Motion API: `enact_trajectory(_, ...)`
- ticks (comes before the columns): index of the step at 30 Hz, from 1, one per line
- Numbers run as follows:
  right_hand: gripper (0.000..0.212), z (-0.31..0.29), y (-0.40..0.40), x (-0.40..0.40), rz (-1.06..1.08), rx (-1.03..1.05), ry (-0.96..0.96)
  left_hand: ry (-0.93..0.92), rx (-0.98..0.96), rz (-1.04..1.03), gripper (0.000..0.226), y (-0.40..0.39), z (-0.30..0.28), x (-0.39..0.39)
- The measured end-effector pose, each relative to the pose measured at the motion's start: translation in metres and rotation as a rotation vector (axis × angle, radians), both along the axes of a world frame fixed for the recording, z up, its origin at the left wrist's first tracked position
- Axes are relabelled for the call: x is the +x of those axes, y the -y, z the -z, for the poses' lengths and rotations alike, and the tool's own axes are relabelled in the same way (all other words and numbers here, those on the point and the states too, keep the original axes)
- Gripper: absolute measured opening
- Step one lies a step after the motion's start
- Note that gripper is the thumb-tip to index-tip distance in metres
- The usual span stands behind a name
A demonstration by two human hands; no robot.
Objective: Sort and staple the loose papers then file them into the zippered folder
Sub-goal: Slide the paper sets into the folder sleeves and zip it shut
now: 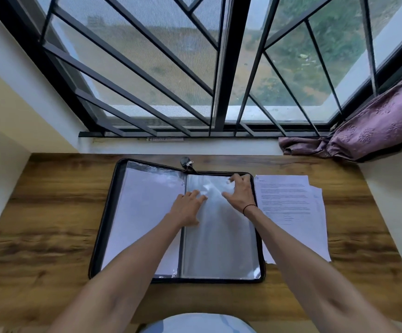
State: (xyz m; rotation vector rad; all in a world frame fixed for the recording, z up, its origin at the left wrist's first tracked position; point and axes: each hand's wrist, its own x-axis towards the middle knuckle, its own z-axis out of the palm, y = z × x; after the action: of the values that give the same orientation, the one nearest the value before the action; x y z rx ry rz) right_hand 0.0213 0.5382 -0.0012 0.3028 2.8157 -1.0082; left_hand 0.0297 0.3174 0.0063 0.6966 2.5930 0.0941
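Observation:
A black zippered folder [103, 227] lies open on the wooden desk. Its left page [142, 212] is a clear sleeve with white paper inside. The right page is a glossy clear sleeve [219, 246]. My left hand [186, 209] rests near the spine with its fingers spread on the right sleeve. My right hand [239, 193] sits at the sleeve's upper right corner, fingers curled at its top edge. A stack of printed papers [293, 212] lies just right of the folder. No stapler is in view.
The wooden desk [51, 212] runs up to a barred window [195, 80]. A purple curtain [375, 131] bunches on the sill at the back right. The zipper pull [187, 163] sticks out behind the folder's top edge.

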Motion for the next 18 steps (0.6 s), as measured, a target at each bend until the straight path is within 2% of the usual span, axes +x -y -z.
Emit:
enact_trajectory(3,0.025,-0.013,-0.001,-0.005,0.006,-0.087,-0.022,0.044,0.207,-0.241,0.082,-0.005,-0.008,-0.009)
enact_trajectory(7,0.02,-0.024,-0.006,-0.006,0.017,0.07,-0.107,-0.046,0.359,-0.368,0.078,-0.013,-0.02,-0.024)
enact_trajectory(13,0.026,-0.04,-0.011,0.003,-0.07,0.366,-0.227,-0.04,0.501,-0.332,0.068,-0.032,-0.032,-0.043)
enact_trajectory(18,0.03,-0.044,-0.011,0.004,-0.178,0.409,-0.342,0.002,0.513,-0.253,0.026,-0.047,-0.032,-0.051)
